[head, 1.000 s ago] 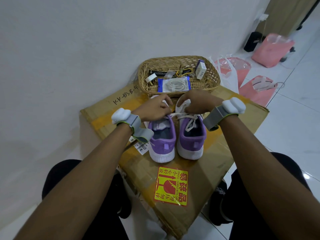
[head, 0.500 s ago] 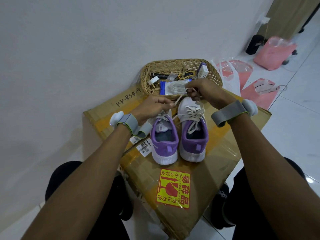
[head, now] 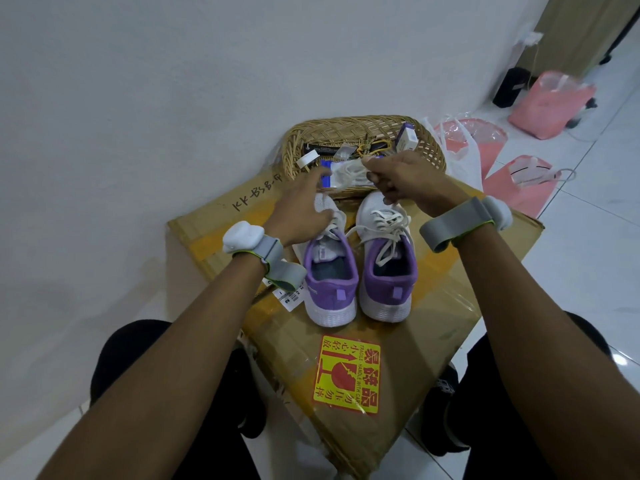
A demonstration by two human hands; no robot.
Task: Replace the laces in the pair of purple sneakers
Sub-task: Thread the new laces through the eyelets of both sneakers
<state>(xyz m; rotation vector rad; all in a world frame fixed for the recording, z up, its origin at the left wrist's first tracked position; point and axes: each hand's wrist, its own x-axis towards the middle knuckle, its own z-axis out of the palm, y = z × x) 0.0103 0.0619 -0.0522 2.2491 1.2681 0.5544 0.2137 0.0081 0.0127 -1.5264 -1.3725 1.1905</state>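
The sneakers [head: 330, 289] are made of cloth: white knitted mesh at the toes and smooth purple fabric at the heels, over matt ribbed rubber soles. The laces [head: 389, 230] are flat white woven cord. The basket [head: 363, 122] is woven of rough tan wicker, and a clear glossy plastic packet [head: 343, 176] is held in it. The box [head: 450, 306] is matt brown cardboard, partly covered by shiny tape and a glossy sticker [head: 348, 374]. The floor [head: 588, 271] is laid with polished tiles.
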